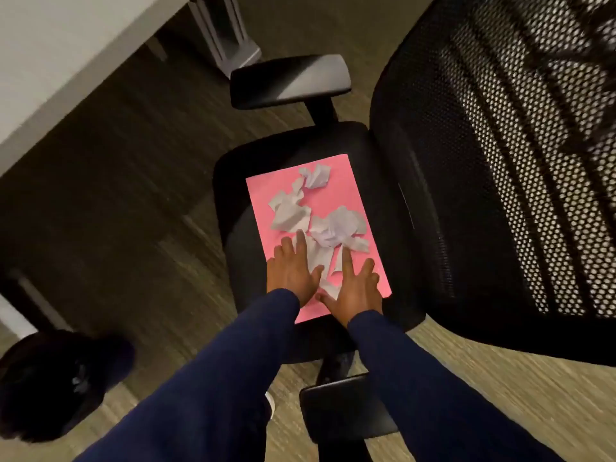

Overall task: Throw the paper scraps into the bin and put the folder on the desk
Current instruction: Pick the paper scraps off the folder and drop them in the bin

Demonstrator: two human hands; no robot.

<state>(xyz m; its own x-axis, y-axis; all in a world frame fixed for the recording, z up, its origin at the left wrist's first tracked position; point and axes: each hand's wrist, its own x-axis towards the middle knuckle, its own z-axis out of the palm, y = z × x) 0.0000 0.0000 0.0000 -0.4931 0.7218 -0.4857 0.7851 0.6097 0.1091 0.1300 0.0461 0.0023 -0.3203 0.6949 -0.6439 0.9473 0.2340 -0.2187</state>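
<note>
- Right now I see the pink folder point(336, 195) lying flat on the black seat point(233, 201) of an office chair, its long side running away from me.
- Crumpled white paper scraps point(336, 226) are scattered on top of the folder: one small wad near the far end, a larger one left of centre, and a big cluster toward the near half.
- My left hand point(293, 271) rests palm down on the near left part of the folder, fingers spread, fingertips touching the scraps; nothing is pinched.
- My right hand point(356, 291) lies palm down just beside it on the near right part, fingers also splayed, the index finger reaching into the nearest scrap; it grasps nothing either.
- A few scraps sit between the two hands, partly covered by them.
- Both arms wear dark blue sleeves point(213, 381).
- The chair's mesh backrest point(500, 161) stands to the right, with one armrest point(290, 80) beyond the seat and another near me.
- A dark round bin point(50, 378) stands on the floor at lower left, well apart from the chair.
- The pale desk point(50, 61) edge crosses the upper left corner.
</note>
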